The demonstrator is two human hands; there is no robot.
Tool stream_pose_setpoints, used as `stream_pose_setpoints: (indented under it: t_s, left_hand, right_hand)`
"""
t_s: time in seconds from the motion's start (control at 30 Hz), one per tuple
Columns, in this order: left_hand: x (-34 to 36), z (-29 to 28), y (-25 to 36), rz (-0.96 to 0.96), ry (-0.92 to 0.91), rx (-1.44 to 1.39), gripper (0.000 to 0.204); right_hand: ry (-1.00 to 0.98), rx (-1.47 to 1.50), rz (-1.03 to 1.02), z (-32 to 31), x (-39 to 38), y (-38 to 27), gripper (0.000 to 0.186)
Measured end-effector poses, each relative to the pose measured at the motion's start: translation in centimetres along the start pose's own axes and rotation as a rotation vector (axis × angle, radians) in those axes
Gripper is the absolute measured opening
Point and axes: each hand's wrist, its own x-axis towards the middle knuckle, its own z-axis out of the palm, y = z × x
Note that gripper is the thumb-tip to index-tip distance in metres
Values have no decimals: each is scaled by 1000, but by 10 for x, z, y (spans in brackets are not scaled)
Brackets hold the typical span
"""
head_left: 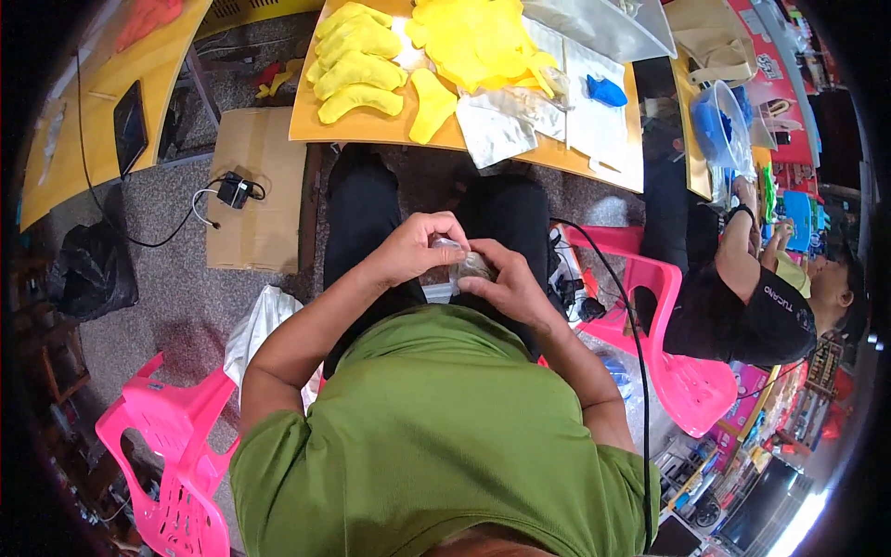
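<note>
Both hands meet over my lap at a small see-through thing [475,267] with something greyish in it, perhaps a clear bag or tub; its kind is hard to make out. My left hand [422,246] pinches its edge near the top, thumb and fingers together. From the other side my right hand [504,276] curls round it. Below the hands, a whitish, see-through box-like edge [438,293] shows on my lap, partly hidden by my shirt. On the table ahead lie a row of stuffed yellow curved pieces [360,70] and a pile of flat yellow fabric pieces [473,42].
The wooden table [306,116] stands just ahead of my knees, with white sheets [594,111] and a blue piece [606,90]. Cardboard [255,186] with a black adapter [234,191] lies left. Pink chairs [172,418] flank me; a person [742,306] sits at right. A black cable [640,371] hangs nearby.
</note>
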Motion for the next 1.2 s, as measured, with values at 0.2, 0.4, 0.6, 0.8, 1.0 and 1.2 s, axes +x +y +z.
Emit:
stream_pose_setpoints:
  t_s: [0.2, 0.4, 0.6, 0.8, 1.0, 1.2]
  left_hand:
    - [45, -13, 54, 200, 361, 509, 20]
    - [109, -41, 85, 55, 731, 1370, 41]
    - [123, -61, 67, -57, 670, 1453, 34]
    - [97, -51, 63, 162, 646, 925, 14]
    - [76, -19, 64, 298, 659, 906, 11]
    - [62, -2, 64, 450, 681, 1023, 7]
  right_hand:
    - [120, 513, 322, -26, 15, 2, 27]
    - [284, 822, 319, -38, 37, 2, 30]
    - [267, 871, 309, -47, 52, 6, 29]
    - [257, 934, 276, -48, 67, 4, 28]
    - [370, 990, 320, -32, 74, -1, 24]
    - [428, 1022, 355, -25, 64, 5, 23]
